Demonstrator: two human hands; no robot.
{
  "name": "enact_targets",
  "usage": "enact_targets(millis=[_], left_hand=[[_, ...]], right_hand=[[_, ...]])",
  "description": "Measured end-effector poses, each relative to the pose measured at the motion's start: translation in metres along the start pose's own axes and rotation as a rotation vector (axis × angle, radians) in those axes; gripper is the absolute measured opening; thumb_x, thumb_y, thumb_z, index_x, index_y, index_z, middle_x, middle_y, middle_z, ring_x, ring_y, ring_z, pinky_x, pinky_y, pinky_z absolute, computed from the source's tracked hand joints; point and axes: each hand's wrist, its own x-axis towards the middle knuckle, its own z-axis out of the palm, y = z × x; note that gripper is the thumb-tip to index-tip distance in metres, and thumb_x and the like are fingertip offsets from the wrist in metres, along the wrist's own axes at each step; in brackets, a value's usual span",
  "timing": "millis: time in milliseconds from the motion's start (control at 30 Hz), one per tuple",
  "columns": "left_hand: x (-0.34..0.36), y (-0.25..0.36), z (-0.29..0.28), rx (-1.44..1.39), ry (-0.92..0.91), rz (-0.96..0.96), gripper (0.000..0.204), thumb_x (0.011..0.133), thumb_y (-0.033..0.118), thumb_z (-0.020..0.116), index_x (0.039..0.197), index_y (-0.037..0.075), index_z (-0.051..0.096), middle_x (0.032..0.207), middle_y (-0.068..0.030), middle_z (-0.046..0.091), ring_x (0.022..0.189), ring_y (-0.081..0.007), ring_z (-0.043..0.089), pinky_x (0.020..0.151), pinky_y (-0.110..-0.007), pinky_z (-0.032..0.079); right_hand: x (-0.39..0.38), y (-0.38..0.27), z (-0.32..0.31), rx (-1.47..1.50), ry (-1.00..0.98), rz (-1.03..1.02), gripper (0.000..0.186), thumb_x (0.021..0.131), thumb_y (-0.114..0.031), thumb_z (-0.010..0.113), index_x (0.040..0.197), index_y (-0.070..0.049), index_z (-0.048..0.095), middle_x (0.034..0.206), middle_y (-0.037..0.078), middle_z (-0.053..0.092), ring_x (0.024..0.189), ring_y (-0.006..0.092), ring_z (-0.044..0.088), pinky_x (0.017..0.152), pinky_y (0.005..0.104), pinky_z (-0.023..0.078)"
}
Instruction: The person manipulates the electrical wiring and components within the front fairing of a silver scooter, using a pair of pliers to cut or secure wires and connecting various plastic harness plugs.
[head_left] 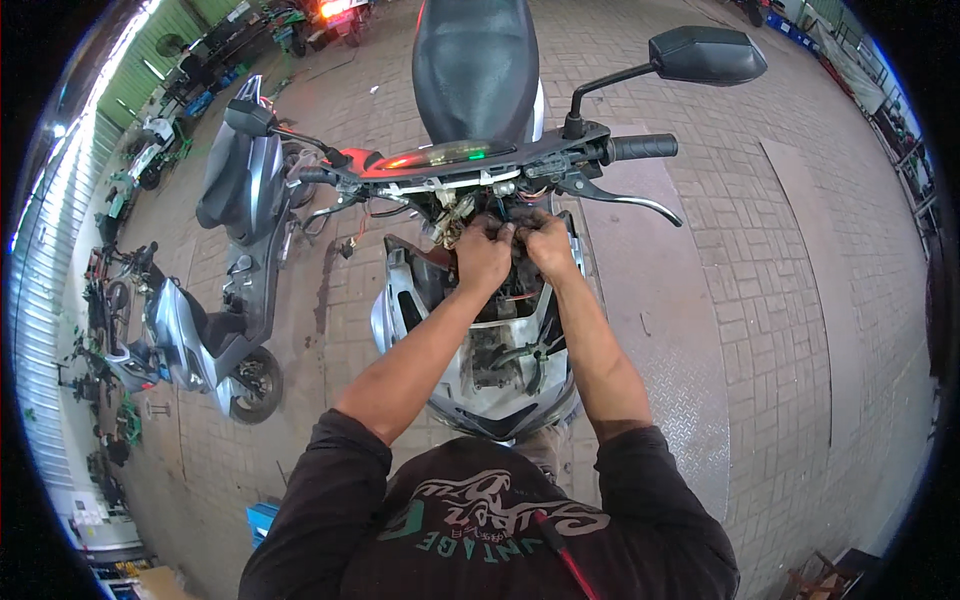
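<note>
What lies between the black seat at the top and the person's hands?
The handlebar with its lit dash lies between the seat and the left hand and right hand, shown in the head view.

Floor: we see brick-patterned pavers (765, 290) spreading across the room.
Floor sheets: we make out a broad flat plate (650, 340) to the right, with another sheet (815, 230) beyond it.
Left wall: we see pale corrugated panels (42, 370).
Upper left: we find green ribbed cladding (128, 78) near a round fan (171, 44).
Upper right: we notice blue boxes (790, 32).
Light: we get white glare (97, 95) along the upper left.
</note>
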Motion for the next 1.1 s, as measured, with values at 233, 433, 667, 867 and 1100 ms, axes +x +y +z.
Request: enact_targets(millis=[233, 433, 667, 867, 1100], left_hand=[[-0.005, -0.003, 0.013, -0.094, 0.100, 0.020, 0.018, 0.075, 0.014, 0.061, 0.078, -0.003, 0.056, 0.073, -0.0200, 0.062, 0.072, -0.0375, 0.060, 0.066, -0.042, 0.046], [-0.002, -0.006, -0.009, 0.339, -0.032, 0.086, 0.022, 0.076, 0.018, 0.057, 0.091, 0.002, 0.053, 0.075, -0.0206, 0.062, 0.075, -0.0379, 0.061, 0.065, -0.046, 0.047], [-0.002, -0.009, -0.021, 0.477, -0.081, 0.250, 0.022, 0.079, 0.024, 0.055, 0.098, 0.012, 0.054, 0.072, -0.0177, 0.062, 0.068, -0.0374, 0.061, 0.060, -0.049, 0.047], [0.005, -0.003, -0.026, 0.576, -0.226, 0.159, 0.023, 0.080, 0.024, 0.055, 0.099, 0.010, 0.056, 0.080, -0.0167, 0.063, 0.073, -0.0369, 0.061, 0.063, -0.047, 0.048], [0.039, 0.000, -0.055, 0.483, -0.446, 0.133, 0.031, 0.080, 0.030, 0.060, 0.097, 0.003, 0.059, 0.090, -0.0214, 0.062, 0.088, -0.0368, 0.059, 0.077, -0.045, 0.047]], right_hand=[[0.011, -0.009, 0.003, 0.268, 0.098, 0.194, 0.025, 0.069, 0.001, 0.056, 0.094, 0.004, 0.060, 0.084, 0.011, 0.063, 0.071, 0.0185, 0.058, 0.063, 0.0310, 0.046], [-0.023, -0.021, 0.037, 0.589, 0.123, -0.004, 0.032, 0.076, 0.004, 0.058, 0.109, 0.004, 0.054, 0.085, 0.006, 0.059, 0.073, 0.0144, 0.056, 0.069, 0.0251, 0.046], [-0.020, -0.021, 0.041, 0.530, 0.054, 0.023, 0.038, 0.079, 0.000, 0.058, 0.116, 0.005, 0.049, 0.090, 0.005, 0.059, 0.077, 0.0125, 0.056, 0.073, 0.0250, 0.046], [-0.003, -0.020, 0.024, 0.945, -0.111, 0.251, 0.022, 0.080, -0.007, 0.052, 0.100, 0.001, 0.054, 0.092, 0.014, 0.061, 0.078, 0.0244, 0.058, 0.070, 0.0343, 0.048], [-0.010, -0.028, 0.010, 0.753, -0.086, 0.219, 0.036, 0.081, -0.029, 0.058, 0.101, 0.001, 0.057, 0.097, 0.013, 0.062, 0.089, 0.0275, 0.058, 0.079, 0.0390, 0.047]])
